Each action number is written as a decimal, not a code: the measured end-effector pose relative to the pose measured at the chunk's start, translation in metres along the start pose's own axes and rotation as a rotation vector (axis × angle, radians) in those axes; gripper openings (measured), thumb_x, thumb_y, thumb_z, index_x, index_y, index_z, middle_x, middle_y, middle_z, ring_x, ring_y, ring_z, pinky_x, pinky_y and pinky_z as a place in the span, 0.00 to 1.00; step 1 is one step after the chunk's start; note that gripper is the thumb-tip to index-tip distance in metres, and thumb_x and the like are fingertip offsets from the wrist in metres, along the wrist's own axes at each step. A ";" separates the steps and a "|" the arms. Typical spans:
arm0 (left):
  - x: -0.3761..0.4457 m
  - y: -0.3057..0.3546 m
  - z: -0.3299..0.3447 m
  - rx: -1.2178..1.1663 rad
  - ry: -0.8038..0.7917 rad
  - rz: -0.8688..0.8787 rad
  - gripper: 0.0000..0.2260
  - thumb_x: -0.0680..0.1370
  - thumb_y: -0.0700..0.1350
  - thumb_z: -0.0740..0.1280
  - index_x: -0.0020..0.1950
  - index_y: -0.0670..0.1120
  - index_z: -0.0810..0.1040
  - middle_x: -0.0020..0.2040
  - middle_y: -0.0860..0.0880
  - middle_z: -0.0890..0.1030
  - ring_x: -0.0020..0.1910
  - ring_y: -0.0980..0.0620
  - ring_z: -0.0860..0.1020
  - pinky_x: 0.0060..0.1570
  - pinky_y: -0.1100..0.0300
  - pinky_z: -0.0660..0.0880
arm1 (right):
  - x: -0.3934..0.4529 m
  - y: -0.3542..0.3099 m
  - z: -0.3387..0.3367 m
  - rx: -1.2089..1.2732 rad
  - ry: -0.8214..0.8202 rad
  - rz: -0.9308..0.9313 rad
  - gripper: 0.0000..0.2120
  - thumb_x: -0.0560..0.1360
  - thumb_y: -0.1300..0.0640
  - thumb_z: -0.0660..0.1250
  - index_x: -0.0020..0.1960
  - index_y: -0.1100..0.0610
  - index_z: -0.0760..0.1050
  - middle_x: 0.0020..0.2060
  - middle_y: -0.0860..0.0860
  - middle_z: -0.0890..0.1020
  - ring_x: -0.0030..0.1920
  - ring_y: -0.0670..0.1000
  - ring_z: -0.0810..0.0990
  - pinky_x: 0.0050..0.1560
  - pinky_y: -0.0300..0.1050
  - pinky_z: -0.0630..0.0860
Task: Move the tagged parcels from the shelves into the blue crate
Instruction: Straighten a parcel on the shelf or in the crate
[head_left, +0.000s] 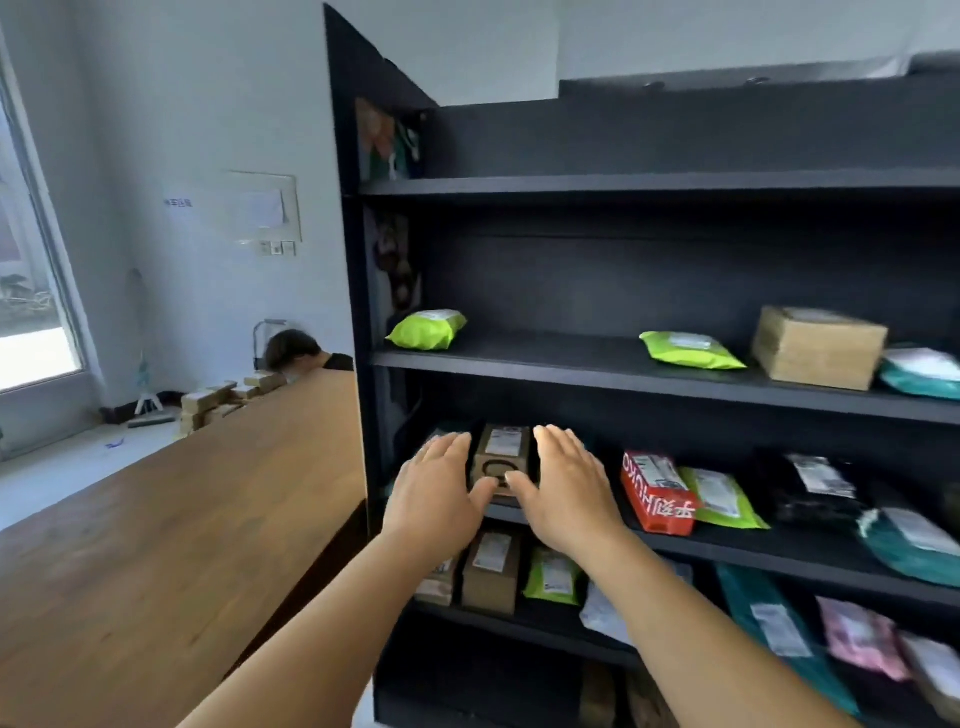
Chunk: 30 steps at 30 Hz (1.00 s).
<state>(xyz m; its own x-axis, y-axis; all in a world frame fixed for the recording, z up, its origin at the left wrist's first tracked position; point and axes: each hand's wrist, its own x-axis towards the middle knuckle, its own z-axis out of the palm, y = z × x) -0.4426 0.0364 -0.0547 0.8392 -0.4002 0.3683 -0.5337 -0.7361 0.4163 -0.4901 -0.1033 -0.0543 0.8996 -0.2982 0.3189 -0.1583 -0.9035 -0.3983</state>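
Both hands (441, 483) flanking brown box (503, 457)

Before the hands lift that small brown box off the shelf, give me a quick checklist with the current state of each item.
1. Left hand at the box's left side: ok, fingers straight, beside it.
2. Right hand at its right side: ok, fingers straight.
3. Grip closed on the small brown box: not ok, neither hand curls round it yet.
4. Label on the box: ok, white tag on top.
5. Room to pull out: ok, the red parcel lies apart to the right.
6. Blue crate ready: cannot tell, not in view.
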 end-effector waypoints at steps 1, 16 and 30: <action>0.009 0.015 0.008 -0.014 -0.001 0.019 0.29 0.80 0.55 0.61 0.78 0.47 0.57 0.77 0.51 0.60 0.76 0.53 0.56 0.74 0.54 0.56 | 0.005 0.017 -0.009 -0.006 0.017 0.013 0.32 0.80 0.44 0.56 0.78 0.56 0.49 0.78 0.50 0.52 0.78 0.51 0.47 0.76 0.50 0.48; 0.123 0.152 0.096 -0.067 -0.013 0.287 0.29 0.80 0.55 0.60 0.77 0.46 0.58 0.77 0.50 0.61 0.76 0.52 0.57 0.74 0.57 0.55 | 0.046 0.185 -0.099 -0.009 0.212 0.255 0.31 0.80 0.44 0.57 0.77 0.56 0.51 0.77 0.51 0.55 0.77 0.50 0.50 0.75 0.47 0.52; 0.313 0.186 0.199 -0.226 -0.082 0.346 0.29 0.80 0.55 0.61 0.78 0.47 0.57 0.76 0.49 0.61 0.75 0.51 0.59 0.72 0.57 0.58 | 0.210 0.283 -0.093 -0.038 0.135 0.285 0.34 0.79 0.43 0.58 0.78 0.55 0.50 0.77 0.51 0.54 0.76 0.51 0.53 0.74 0.47 0.56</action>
<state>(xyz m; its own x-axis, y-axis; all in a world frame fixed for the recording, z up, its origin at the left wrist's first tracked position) -0.2588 -0.3346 -0.0277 0.6068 -0.6520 0.4546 -0.7876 -0.4159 0.4547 -0.3833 -0.4505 -0.0204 0.7550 -0.5768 0.3120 -0.4136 -0.7880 -0.4560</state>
